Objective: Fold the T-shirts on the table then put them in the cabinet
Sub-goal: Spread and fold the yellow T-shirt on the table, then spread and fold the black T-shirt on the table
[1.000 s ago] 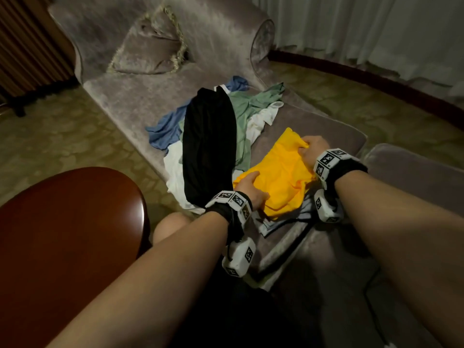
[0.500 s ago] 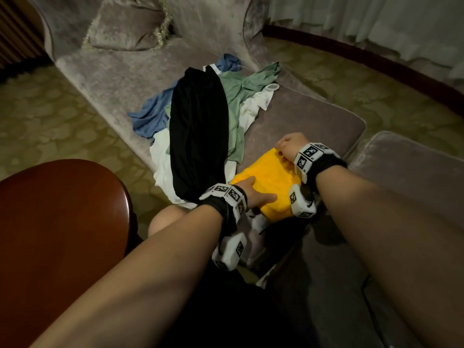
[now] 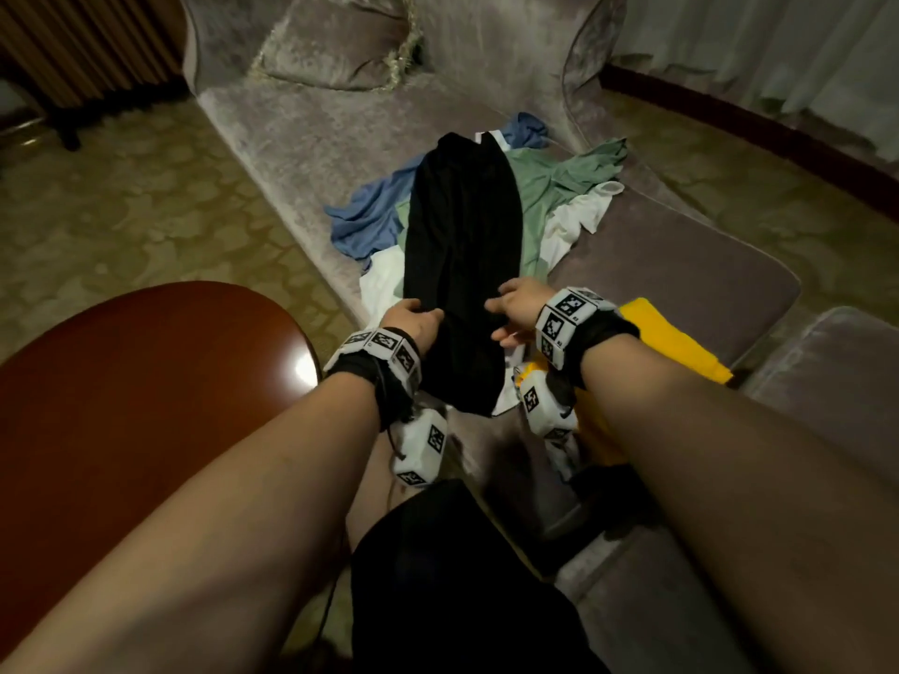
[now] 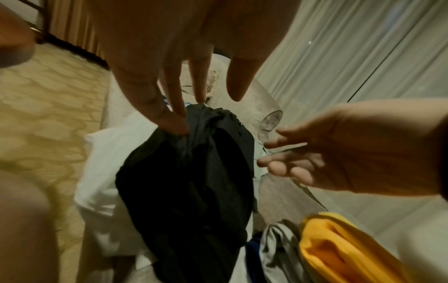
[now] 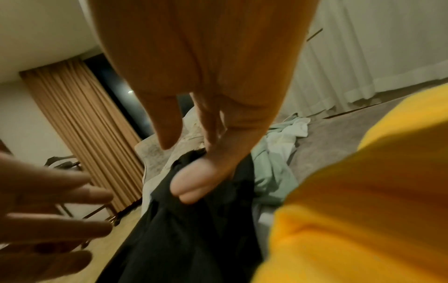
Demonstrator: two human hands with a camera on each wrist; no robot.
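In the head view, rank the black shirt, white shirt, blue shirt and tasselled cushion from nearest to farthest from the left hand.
1. black shirt: the left hand touches its near left edge.
2. white shirt: just beyond the hand, peeking out left of the black one.
3. blue shirt: farther up the pile, on its left side.
4. tasselled cushion: at the chaise's far end.

Both hands left the folded bright-yellow cotton T-shirt point(image 3: 674, 335); the left hand point(image 3: 413, 323) and right hand point(image 3: 518, 308) moved onto the long black T-shirt point(image 3: 462, 265).
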